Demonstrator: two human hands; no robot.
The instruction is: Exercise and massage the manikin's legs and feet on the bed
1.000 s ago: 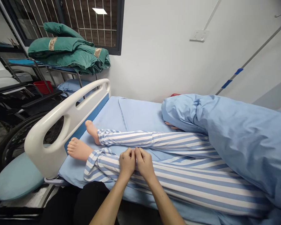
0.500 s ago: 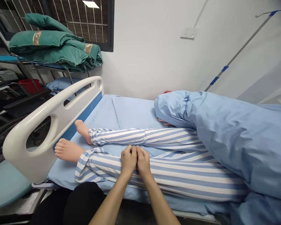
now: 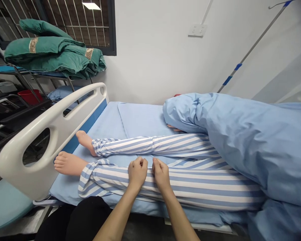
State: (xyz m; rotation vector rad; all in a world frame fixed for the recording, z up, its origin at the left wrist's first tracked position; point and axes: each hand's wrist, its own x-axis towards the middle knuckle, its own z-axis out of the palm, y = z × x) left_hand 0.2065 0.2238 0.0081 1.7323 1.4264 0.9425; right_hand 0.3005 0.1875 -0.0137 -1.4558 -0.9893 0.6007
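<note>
Head view: from where I watch, the striped trousers (image 3: 203,180) lie along the bed (image 3: 142,117), running from 9 to 3 o'clock, with both legs inside them. The near foot (image 3: 71,164) and far foot (image 3: 85,140) are bare at 9 o'clock. As I judge it, the legs are already uncovered and stretched out; the quilt (image 3: 240,124) is heaped at 2 o'clock over the trousers' upper end, and I can't tell what remains to be done. My left hand (image 3: 137,172) and right hand (image 3: 162,174) are over the near trouser leg, side by side but apart, fingers curled closed, with no object visible in either; I can't tell whether they touch the cloth. My forearms reach in from 7 and 5 o'clock. Farther out, the footboard (image 3: 67,100) stands at 10 o'clock and a pole (image 3: 256,43) slants between 1 and 2
</note>
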